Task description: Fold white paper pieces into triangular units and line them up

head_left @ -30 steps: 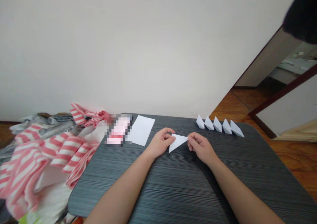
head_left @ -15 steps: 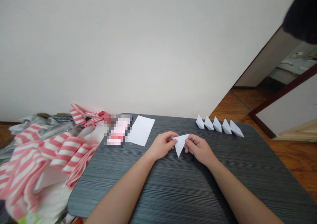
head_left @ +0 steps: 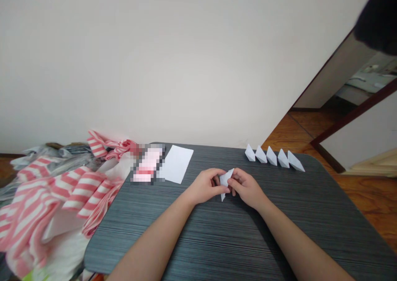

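Observation:
My left hand (head_left: 205, 186) and my right hand (head_left: 246, 186) meet above the dark table, both pinching a small white folded paper (head_left: 225, 179). The paper stands between my fingers with its point down, and my fingers hide much of it. Beyond my hands, several folded white paper triangles (head_left: 271, 156) stand in a row near the far edge. A flat white paper sheet (head_left: 176, 164) lies at the far side, to the left of my hands.
The dark grey grained table (head_left: 248, 239) has a rounded corner. A pixelated pink-and-white object (head_left: 148, 164) lies next to the sheet. Pink-striped fabric (head_left: 83, 190) is heaped over the left edge. A wall stands behind, with wooden floor at right.
My hands have drawn closer together. The paper has turned from lying wide to standing point down, and more of it is now covered by my fingers.

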A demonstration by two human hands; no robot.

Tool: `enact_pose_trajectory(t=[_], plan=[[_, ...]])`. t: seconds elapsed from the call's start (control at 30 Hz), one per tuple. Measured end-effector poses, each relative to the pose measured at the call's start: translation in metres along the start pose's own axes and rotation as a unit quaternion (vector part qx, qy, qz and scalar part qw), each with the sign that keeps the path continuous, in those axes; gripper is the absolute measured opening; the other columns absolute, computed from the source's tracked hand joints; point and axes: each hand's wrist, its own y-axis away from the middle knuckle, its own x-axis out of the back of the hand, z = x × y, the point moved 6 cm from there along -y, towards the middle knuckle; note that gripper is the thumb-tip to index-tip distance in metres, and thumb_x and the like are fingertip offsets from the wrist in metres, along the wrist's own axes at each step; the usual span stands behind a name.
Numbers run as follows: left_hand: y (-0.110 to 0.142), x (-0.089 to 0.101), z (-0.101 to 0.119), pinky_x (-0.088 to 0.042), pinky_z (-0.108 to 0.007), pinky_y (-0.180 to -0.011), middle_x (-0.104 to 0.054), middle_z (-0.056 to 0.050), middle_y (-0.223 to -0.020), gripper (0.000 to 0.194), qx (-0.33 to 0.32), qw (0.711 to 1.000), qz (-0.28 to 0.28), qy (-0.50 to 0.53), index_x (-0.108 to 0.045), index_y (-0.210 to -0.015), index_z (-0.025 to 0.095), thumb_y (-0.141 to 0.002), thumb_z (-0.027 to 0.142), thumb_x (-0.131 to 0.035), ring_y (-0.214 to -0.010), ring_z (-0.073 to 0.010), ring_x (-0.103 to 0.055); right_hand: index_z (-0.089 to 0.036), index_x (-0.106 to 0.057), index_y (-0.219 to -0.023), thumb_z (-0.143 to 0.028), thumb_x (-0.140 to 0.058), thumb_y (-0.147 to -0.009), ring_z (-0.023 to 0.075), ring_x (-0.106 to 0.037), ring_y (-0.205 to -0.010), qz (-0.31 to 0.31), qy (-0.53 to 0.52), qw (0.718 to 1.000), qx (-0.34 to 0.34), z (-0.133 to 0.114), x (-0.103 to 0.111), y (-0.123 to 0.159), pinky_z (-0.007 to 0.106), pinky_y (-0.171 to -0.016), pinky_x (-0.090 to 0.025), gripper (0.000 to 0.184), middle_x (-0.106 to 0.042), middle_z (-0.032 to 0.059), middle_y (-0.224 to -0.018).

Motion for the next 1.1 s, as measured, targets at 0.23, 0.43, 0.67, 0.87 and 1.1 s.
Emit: enact_pose_trajectory(t=[0.23, 0.43, 0.67, 0.87, 1.1], plan=[[0.0, -0.001, -0.003, -0.039, -0.021, -0.056, -0.057, -0.001, -0.073, 0.042, 0.009, 1.0, 0.0, 0.017, -0.059, -0.102, 0.015, -0.066, 0.035, -0.069, -0.062, -0.0102, -0.051, -0.018, -0.05, -0.091, -0.031, -0.055, -0.082, 0.0101, -0.052, -0.055, -0.015, 0.004, 1.0, 0.01, -0.002, -0.004, 0.001, 0.021, -0.046, -0.042, 0.016, -0.057, -0.001, -0.068], [0.0, 0.001, -0.011, -0.042, -0.023, -0.059, -0.06, -0.004, -0.075, 0.045, 0.024, 0.997, 0.007, 0.069, -0.058, -0.107, 0.013, -0.069, 0.034, -0.067, -0.064, -0.0113, -0.054, -0.018, -0.05, -0.096, -0.033, -0.05, -0.086, 0.0106, -0.053, -0.052, -0.005, 0.038, 0.999, 0.011, -0.002, -0.003, 0.001, 0.02, -0.043, -0.041, 0.018, -0.059, -0.0002, -0.066], [0.0, 0.002, -0.012, -0.045, -0.025, -0.066, -0.061, -0.007, -0.085, 0.049, 0.031, 0.993, 0.007, 0.11, -0.053, -0.114, 0.013, -0.071, 0.033, -0.066, -0.074, -0.0138, -0.057, -0.019, -0.045, -0.114, -0.029, -0.048, -0.086, 0.0136, -0.06, -0.057, -0.006, 0.077, 0.996, 0.041, -0.012, -0.005, 0.004, 0.023, -0.047, -0.044, 0.029, -0.065, 0.0029, -0.076], [0.0, 0.004, -0.009, -0.045, -0.027, -0.073, -0.062, -0.008, -0.09, 0.041, 0.017, 0.989, 0.024, 0.147, -0.053, -0.113, 0.014, -0.075, 0.026, -0.062, -0.08, -0.0145, -0.058, -0.019, -0.046, -0.118, -0.024, -0.044, -0.087, 0.0121, -0.056, -0.05, 0.026, 0.113, 0.993, 0.04, -0.015, 0.0, 0.004, 0.023, -0.049, -0.041, 0.032, -0.062, -0.0003, -0.063], [-0.001, 0.004, -0.004, -0.044, -0.028, -0.077, -0.062, -0.009, -0.098, 0.04, 0.005, 0.97, 0.003, 0.243, -0.049, -0.117, 0.015, -0.078, 0.016, -0.056, -0.085, -0.0151, -0.059, -0.019, -0.057, -0.115, -0.027, -0.041, -0.089, 0.0113, -0.051, -0.048, 0.036, 0.102, 0.993, 0.049, -0.01, 0.007, 0.004, 0.024, -0.049, -0.042, 0.032, -0.059, -0.0004, -0.06]])
